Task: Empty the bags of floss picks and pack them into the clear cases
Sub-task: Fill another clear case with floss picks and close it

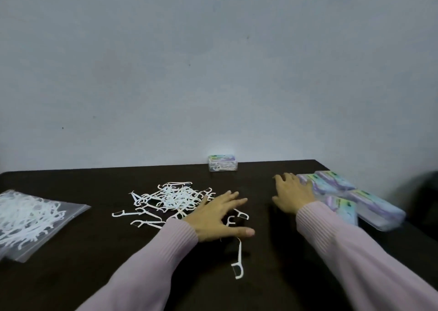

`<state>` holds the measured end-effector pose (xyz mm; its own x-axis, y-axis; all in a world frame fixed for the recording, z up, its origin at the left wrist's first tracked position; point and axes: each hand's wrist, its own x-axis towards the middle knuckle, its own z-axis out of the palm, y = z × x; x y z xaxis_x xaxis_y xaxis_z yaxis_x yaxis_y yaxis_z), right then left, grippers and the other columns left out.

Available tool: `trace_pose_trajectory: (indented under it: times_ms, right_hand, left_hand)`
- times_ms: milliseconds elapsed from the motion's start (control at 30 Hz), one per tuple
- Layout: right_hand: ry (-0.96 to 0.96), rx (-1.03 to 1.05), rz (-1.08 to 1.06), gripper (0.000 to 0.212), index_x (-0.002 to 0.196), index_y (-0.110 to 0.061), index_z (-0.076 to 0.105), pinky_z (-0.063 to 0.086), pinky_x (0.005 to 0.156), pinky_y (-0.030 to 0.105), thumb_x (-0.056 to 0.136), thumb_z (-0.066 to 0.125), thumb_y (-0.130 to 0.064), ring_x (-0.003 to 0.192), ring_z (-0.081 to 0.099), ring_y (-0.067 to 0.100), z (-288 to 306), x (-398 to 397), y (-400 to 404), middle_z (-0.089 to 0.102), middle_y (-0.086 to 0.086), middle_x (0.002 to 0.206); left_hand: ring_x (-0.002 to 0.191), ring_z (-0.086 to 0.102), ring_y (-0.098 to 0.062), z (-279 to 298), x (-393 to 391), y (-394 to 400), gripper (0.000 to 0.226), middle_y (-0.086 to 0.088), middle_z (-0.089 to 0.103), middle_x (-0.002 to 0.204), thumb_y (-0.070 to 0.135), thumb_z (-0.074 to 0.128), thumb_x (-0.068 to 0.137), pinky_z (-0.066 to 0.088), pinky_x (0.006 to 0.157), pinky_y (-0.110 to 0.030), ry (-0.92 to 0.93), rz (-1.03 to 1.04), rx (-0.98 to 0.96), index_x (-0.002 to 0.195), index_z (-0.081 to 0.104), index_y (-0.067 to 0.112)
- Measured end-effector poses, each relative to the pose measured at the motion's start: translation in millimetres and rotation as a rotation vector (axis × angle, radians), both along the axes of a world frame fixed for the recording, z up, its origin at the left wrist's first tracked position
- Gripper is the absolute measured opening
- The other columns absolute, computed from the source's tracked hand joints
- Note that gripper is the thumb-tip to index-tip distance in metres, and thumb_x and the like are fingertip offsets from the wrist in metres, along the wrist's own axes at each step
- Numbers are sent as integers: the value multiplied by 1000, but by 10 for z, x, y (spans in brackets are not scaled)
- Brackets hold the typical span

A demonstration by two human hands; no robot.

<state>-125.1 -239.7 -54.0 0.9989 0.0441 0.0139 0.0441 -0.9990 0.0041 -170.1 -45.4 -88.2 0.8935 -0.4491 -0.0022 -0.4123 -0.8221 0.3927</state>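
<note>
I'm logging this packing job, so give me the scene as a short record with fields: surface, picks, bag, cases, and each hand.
surface: dark table against a pale wall
loose picks: white pile of floss picks, a few strays near the left hand
bag: clear bag at far left, picks inside
filled case: one clear case at the back edge, picks inside
other cases: group of cases at right
left hand: fingers spread, holding nothing
right hand: fingers straight, by the cases, grip unclear

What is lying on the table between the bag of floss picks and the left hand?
In the head view, a loose pile of floss picks lies between the bag and the left hand.
</note>
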Motion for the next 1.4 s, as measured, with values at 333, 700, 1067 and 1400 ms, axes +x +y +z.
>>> trace_pose_trajectory:
  times_ms: [333, 700, 1067, 1400]
  right_hand:
    - [-94, -32, -70, 55, 144, -16, 24, 7, 112, 59, 95, 44, -32, 138, 30, 26, -160, -141, -384, 34, 7, 148]
    - [-142, 180, 131, 61, 143, -18, 25, 11, 118, 47, 91, 54, -33, 144, 15, 22, -304, -111, -49, 19, 5, 155]
    - [-136, 794, 258, 46, 110, -31, 43, 47, 90, 23, 77, 73, -23, 116, 46, 11, -418, -33, 229, 43, -2, 130]
    - [-181, 1097, 408, 61, 116, -42, 38, 45, 92, 22, 72, 77, -25, 113, 46, 8, -350, -223, 369, 47, -10, 119]
  left_hand:
    - [142, 16, -1, -104, -40, -86, 56, 11, 28, 152, 51, 49, 90, -4, 116, -41, -74, -22, -8, 141, 37, 33]
    - [123, 49, -1, -168, 40, 128, 27, 0, 61, 127, 19, 57, 93, 35, 100, -8, -248, 64, -186, 119, 65, 20]
    - [112, 58, -8, -151, 78, 449, 27, 6, 64, 121, 19, 51, 96, 19, 117, -27, -488, 172, 9, 120, 64, 18]
    - [97, 62, -9, -72, -41, 269, 38, 4, 68, 108, 24, 61, 78, 39, 91, -13, -799, 85, -151, 115, 64, 17]
